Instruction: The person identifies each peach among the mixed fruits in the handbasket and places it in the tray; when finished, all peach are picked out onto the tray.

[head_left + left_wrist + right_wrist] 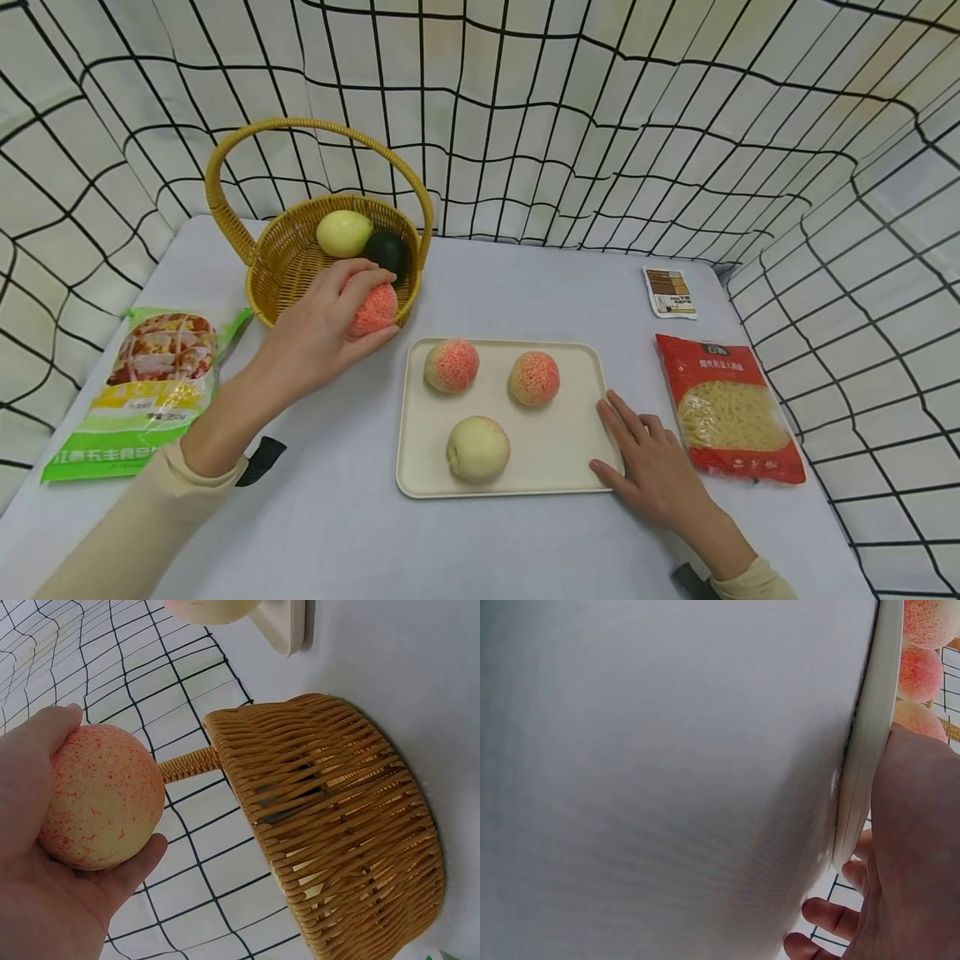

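Observation:
My left hand (318,321) grips a pink-speckled peach (375,310) over the near right part of a wicker basket (281,250). In the left wrist view this peach (105,796) sits between thumb and fingers beside the basket's woven wall (337,825). Inside the basket lie a pale yellow-green fruit (344,233) and a dark green fruit (387,255). On a cream tray (555,462) rest two more pink peaches (452,365) and a paler peach (478,449). My right hand (652,462) touches the tray's right edge with its fingers fairly straight and spread.
At the left lies a green and white food bag (150,392). A red bag of pasta (731,408) lies at the right, with a small white and brown packet (670,293) behind it. Black-grid netting (510,125) over white cloth walls the table's back and sides.

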`<state>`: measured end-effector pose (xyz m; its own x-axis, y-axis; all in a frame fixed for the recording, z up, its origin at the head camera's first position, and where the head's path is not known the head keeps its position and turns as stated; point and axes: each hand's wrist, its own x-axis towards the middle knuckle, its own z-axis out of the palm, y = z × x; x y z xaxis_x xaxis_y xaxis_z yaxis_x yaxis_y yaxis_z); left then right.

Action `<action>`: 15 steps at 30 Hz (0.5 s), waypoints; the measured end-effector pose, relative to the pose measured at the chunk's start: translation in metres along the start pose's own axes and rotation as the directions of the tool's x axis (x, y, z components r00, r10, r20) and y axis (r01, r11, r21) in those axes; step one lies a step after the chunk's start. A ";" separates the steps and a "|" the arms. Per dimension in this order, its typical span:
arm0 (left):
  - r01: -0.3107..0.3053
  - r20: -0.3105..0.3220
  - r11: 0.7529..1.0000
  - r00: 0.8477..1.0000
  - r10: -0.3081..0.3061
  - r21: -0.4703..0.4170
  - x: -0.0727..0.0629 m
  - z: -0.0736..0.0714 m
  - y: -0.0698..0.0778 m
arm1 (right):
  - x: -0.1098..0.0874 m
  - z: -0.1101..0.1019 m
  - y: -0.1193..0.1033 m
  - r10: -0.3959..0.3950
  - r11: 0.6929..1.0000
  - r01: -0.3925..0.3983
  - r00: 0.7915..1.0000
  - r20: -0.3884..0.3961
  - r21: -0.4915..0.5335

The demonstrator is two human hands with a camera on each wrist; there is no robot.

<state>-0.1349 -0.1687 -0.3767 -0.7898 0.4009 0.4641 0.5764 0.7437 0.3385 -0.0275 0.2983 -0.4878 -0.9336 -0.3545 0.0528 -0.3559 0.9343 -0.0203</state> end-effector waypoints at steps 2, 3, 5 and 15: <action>-0.009 0.000 1.000 1.000 0.009 -0.001 0.000 0.001 0.001 | 0.000 0.000 0.000 0.001 1.000 -0.001 1.000 0.001 0.001; -0.014 0.000 1.000 1.000 0.014 -0.002 0.000 0.001 0.002 | 0.000 0.000 0.000 0.002 1.000 -0.002 1.000 0.003 0.001; -0.027 -0.001 1.000 1.000 0.027 -0.006 0.001 0.002 0.004 | 0.000 0.000 0.000 0.003 1.000 -0.003 1.000 0.005 0.001; -0.044 0.020 0.999 0.999 0.044 -0.022 0.002 0.006 0.015 | 0.000 0.002 0.001 -0.002 1.000 0.002 1.000 0.002 -0.005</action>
<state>-0.1295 -0.1539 -0.3752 -0.7676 0.4444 0.4619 0.6151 0.7135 0.3357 -0.0282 0.2992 -0.4894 -0.9331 -0.3560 0.0505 -0.3571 0.9339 -0.0149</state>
